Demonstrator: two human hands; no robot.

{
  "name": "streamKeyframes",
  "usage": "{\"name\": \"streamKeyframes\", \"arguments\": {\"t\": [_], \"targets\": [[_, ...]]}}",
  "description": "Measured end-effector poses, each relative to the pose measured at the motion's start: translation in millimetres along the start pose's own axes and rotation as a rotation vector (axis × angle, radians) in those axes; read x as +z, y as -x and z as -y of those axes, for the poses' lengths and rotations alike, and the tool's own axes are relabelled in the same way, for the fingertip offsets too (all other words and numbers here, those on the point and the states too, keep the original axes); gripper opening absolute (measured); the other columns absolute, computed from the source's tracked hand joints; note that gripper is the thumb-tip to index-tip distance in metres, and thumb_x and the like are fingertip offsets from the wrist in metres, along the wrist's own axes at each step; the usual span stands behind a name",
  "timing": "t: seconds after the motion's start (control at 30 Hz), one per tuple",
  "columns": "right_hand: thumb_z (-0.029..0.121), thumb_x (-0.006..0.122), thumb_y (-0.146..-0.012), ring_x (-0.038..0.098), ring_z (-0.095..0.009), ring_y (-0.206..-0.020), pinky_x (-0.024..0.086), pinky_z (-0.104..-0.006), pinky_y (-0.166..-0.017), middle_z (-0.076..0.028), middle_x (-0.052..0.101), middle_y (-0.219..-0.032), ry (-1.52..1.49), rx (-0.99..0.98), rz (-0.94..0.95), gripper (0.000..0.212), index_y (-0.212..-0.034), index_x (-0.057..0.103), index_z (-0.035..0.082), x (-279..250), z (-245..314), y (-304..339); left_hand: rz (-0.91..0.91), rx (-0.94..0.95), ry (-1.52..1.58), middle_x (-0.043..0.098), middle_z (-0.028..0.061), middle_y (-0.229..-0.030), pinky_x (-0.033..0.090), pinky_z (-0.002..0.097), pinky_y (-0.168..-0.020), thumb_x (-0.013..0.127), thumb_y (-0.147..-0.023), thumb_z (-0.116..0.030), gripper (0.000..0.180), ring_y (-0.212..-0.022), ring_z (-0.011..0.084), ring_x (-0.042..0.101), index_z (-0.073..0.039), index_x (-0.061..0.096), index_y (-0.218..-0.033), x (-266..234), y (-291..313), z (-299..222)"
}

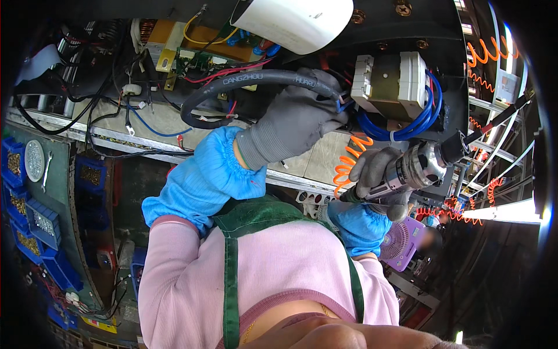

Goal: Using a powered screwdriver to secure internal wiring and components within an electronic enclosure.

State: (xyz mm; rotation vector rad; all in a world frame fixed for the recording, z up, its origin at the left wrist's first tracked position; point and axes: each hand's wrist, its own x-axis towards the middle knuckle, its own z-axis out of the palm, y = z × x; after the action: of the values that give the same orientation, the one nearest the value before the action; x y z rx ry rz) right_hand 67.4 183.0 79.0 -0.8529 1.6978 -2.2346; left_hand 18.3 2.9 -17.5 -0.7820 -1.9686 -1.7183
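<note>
My left hand (299,116), in a dark grey knitted glove and blue sleeve cover, is closed at the end of a thick black cable (232,81). That cable loops leftward over the open machine. Its fingertips sit beside a transformer (390,84) with a pale frame and a bundle of blue wires (427,116); the exact grip is partly hidden. My right hand (378,174), also gloved, is wrapped round a silver and black power driver (415,166). The driver's black nose points up and right, just below and right of the blue wires.
Loose wires with ring terminals (129,129) and a circuit board (200,61) lie in the machine's interior. A white curved part (296,23) stands at the top. Blue bins of small hardware (43,227) are at left. Orange coiled hoses (351,160) and a purple fan (401,244) are at right.
</note>
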Motion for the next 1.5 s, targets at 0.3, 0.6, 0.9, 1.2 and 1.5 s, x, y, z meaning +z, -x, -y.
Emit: {"name": "streamKeyframes", "arguments": {"t": [0.3,0.6,0.9,1.2,1.5], "targets": [[0.046,0.080,-0.065,0.064,-0.018,-0.060,0.053,-0.0347,-0.064,-0.005,0.058,-0.073,0.106,-0.036,0.075,0.052,-0.090,0.055,0.008,0,5,-4,-0.328,-0.218,0.213,0.060,0.0103,-0.090,0.047,0.0367,-0.077,0.057,-0.084,-0.017,0.016,-0.086,0.0279,0.058,-0.006,0.065,-0.092,-18,27,5],[0.049,0.078,-0.065,0.058,-0.013,-0.053,0.051,-0.0316,-0.060,-0.001,0.055,-0.069,0.096,-0.015,0.177,0.050,-0.083,0.055,0.009,-8,1,-9,0.047,-0.200,0.461,0.054,0.0107,-0.077,0.045,0.0352,-0.070,0.042,-0.093,-0.026,0.029,-0.074,0.0271,0.055,-0.002,0.057,-0.085,-71,101,-7],[0.048,0.079,-0.065,0.057,-0.013,-0.056,0.048,-0.0323,-0.061,-0.003,0.054,-0.070,0.112,0.028,0.096,0.053,-0.087,0.054,0.007,-1,4,-9,0.018,-0.754,0.360,0.057,0.0105,-0.080,0.045,0.0316,-0.066,0.047,-0.089,-0.021,0.022,-0.073,0.0214,0.057,-0.002,0.058,-0.087,-103,176,0],[0.047,0.073,-0.070,0.050,-0.017,-0.045,0.044,-0.0295,-0.052,-0.002,0.049,-0.061,0.254,0.012,-0.264,0.047,-0.085,0.053,0.008,16,0,18,-0.089,-0.393,-0.167,0.059,0.0132,-0.085,0.047,0.0368,-0.075,0.048,-0.083,-0.011,0.012,-0.083,0.0304,0.058,-0.003,0.057,-0.080,-158,199,3],[0.051,0.072,-0.069,0.038,-0.011,-0.050,0.040,-0.0283,-0.049,-0.002,0.038,-0.067,0.325,-0.123,-0.386,0.084,-0.128,0.036,0.004,64,-6,0,-0.680,-1.175,-1.580,0.061,0.0129,-0.103,0.047,0.0416,-0.082,0.052,-0.085,-0.022,0.023,-0.100,0.0321,0.057,-0.015,0.064,-0.104,-402,268,-55]]}}
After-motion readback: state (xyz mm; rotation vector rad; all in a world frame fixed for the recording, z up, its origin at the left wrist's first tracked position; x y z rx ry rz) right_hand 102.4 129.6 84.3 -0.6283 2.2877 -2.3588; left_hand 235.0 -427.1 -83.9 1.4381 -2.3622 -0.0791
